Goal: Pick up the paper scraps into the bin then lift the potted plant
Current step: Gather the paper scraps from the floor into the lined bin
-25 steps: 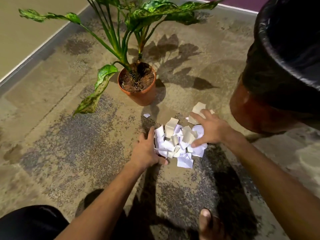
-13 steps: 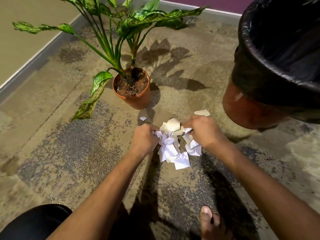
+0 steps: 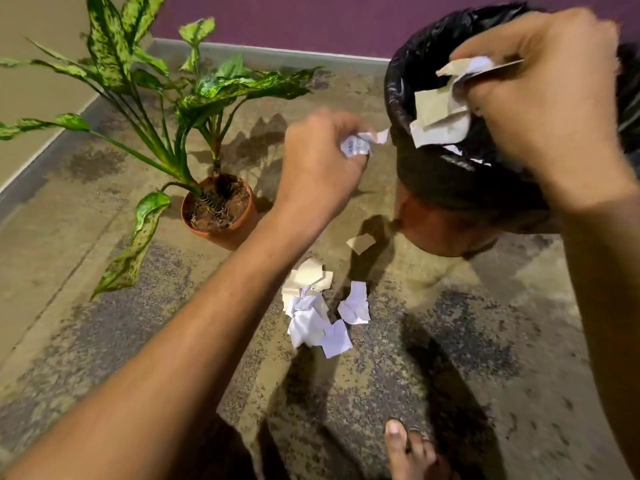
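Observation:
My right hand point(image 3: 547, 98) is raised over the mouth of the bin point(image 3: 446, 174), an orange bin lined with a black bag, and grips a bunch of paper scraps point(image 3: 441, 112). My left hand point(image 3: 318, 164) is lifted just left of the bin's rim, closed on a small wad of white scraps point(image 3: 360, 144). A pile of white and beige scraps point(image 3: 318, 313) lies on the floor below, with one beige scrap point(image 3: 361, 242) apart near the bin's base. The potted plant point(image 3: 221, 211), in an orange pot with long speckled leaves, stands on the floor at the left.
The concrete floor point(image 3: 104, 323) is mottled and stained. A grey skirting edge point(image 3: 45, 150) runs along the left, and a purple wall point(image 3: 294, 19) stands behind. My bare foot point(image 3: 412, 452) rests at the bottom edge near the pile.
Both hands closed on scraps at the floor pile and rose toward the bin. The right hand now hangs over the bin's opening. A smaller pile stays on the floor.

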`<state>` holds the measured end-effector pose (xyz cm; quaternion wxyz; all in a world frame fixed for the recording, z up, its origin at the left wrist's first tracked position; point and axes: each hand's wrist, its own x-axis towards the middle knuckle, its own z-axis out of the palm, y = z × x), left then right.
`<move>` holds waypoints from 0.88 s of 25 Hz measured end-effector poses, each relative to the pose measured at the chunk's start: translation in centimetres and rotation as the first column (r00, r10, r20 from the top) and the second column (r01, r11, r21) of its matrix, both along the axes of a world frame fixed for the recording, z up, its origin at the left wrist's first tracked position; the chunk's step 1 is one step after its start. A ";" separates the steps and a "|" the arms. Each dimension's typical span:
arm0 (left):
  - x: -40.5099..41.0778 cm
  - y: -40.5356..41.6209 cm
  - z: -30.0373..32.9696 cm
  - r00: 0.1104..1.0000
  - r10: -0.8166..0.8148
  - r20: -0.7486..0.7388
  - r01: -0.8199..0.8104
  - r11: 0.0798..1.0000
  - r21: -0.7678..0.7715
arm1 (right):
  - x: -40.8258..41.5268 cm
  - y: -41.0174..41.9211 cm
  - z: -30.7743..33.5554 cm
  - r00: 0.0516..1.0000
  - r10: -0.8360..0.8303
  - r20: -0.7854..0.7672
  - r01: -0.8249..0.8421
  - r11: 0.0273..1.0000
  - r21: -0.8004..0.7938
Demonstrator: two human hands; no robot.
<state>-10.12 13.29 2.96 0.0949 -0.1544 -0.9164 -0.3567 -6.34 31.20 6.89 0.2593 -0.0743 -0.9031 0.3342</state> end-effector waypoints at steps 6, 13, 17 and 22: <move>-2.2 7.0 3.8 0.950 -0.248 -0.192 0.229 0.967 -0.116 | -1.1 5.4 -1.9 0.974 -0.140 0.176 0.167 0.975 -0.150; -0.7 6.9 0.9 0.937 -0.307 -0.168 0.312 0.950 0.001 | 1.9 6.1 -1.9 0.993 -0.103 0.050 0.108 0.989 -0.105; 1.4 1.6 -5.8 0.981 -0.125 -0.146 0.146 0.979 0.142 | 4.8 2.3 -2.1 0.983 0.183 -0.022 -0.182 0.941 -0.286; 3.4 -6.3 -15.4 0.983 0.040 0.180 -0.040 0.999 -0.005 | 5.2 -2.0 -12.0 0.710 0.501 0.495 -0.418 0.866 -0.276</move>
